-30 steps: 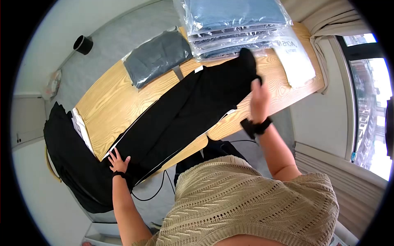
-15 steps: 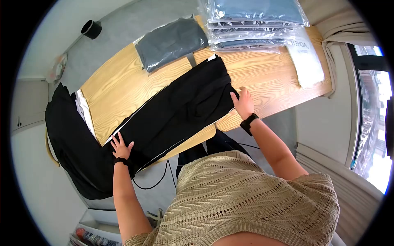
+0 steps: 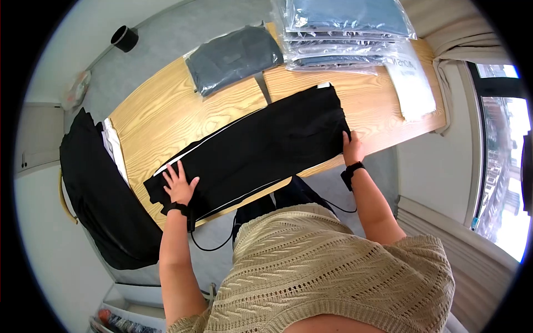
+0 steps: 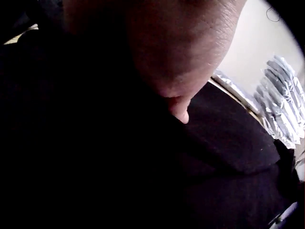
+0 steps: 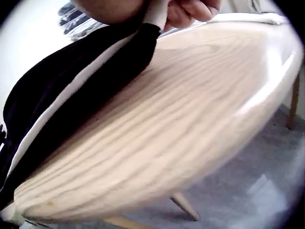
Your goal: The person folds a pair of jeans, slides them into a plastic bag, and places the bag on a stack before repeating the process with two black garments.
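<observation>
A folded black garment with white edging lies across the wooden table, a white tag at its far right corner. On its left end my left hand rests flat with fingers spread; in the left wrist view that hand touches the dark cloth. My right hand pinches the garment's near right corner. The right wrist view shows this hand with its fingers curled at the end of the black cloth, whose white stripe shows.
Bagged clothes are stacked at the back right, beside a white packet. One bagged grey garment lies at the back. More black clothing hangs over the left end of the table, by a white cloth.
The garment's right end has been spread out and shifted right, and its left end now lies apart from the hanging black clothing. Both hands have moved right since half a second ago.
</observation>
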A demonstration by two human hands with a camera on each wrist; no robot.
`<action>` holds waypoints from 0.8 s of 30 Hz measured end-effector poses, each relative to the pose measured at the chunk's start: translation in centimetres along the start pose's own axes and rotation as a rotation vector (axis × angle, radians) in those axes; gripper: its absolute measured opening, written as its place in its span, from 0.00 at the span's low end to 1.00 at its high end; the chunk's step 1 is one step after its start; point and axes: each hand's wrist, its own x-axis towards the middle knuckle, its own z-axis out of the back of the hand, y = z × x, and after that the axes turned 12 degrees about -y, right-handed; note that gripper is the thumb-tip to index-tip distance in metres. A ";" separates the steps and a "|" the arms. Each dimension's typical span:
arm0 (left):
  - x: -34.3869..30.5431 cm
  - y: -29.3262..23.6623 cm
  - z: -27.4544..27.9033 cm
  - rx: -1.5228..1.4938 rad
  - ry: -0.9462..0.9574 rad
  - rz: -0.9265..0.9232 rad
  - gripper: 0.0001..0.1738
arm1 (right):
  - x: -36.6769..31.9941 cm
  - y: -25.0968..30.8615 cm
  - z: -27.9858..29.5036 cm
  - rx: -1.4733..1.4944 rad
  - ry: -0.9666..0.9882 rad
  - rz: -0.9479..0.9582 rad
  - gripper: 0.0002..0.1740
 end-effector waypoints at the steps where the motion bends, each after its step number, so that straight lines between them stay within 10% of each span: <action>1: 0.2 -1.2 0.1 0.009 0.022 -0.011 0.52 | 0.6 -0.5 0.4 -0.019 0.080 -0.057 0.15; 4: 0.6 -2.9 0.5 -0.036 0.058 -0.007 0.52 | 2.2 1.2 2.5 0.063 -0.261 0.237 0.12; 8: 0.7 -2.7 0.3 -0.062 0.071 -0.004 0.53 | 4.0 8.6 3.4 0.544 0.062 0.675 0.28; 22: 0.5 -2.7 -0.1 -0.082 0.033 -0.002 0.52 | 1.1 11.0 2.0 0.701 0.431 0.603 0.08; 24: 0.7 -2.8 0.1 -0.059 0.060 0.014 0.52 | 1.4 11.1 1.0 0.753 0.155 0.777 0.13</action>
